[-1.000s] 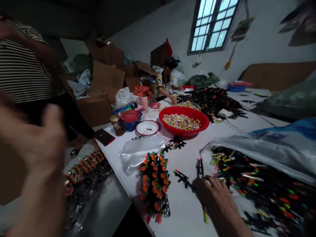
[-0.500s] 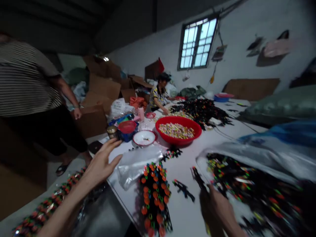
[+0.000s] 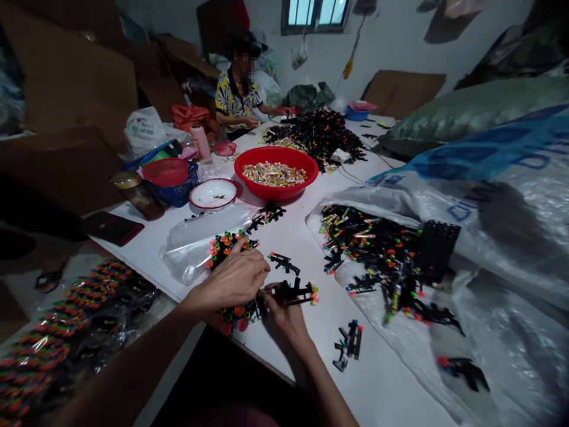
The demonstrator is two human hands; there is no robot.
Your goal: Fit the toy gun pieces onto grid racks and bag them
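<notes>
My right hand [image 3: 288, 323] is closed around black toy guns [image 3: 293, 292] with orange, yellow and green tips pointing right; how many it holds is unclear. Beside it, my left hand [image 3: 237, 277] curls over the stacked row of toy guns [image 3: 226, 240], whose orange and green tips stick up around the fingers. Its fingertips are partly hidden among them. One loose toy gun [image 3: 284, 263] lies just beyond my right hand, and another toy gun [image 3: 349, 344] lies nearer the front right. Clear plastic bags [image 3: 200, 240] lie flat left of the row.
A red basin [image 3: 275, 190] of small colourful pieces stands mid-table beside a white plate [image 3: 213, 194]. An open sack [image 3: 444, 178] spills toy guns at right. Another person [image 3: 237, 98] sits by a dark heap [image 3: 320, 136]. Bagged toy guns [image 3: 75, 320] lie below left.
My left hand has come from the left onto the row of toy guns. My right hand has moved left beside it, carrying toy guns. The view has swung down and right.
</notes>
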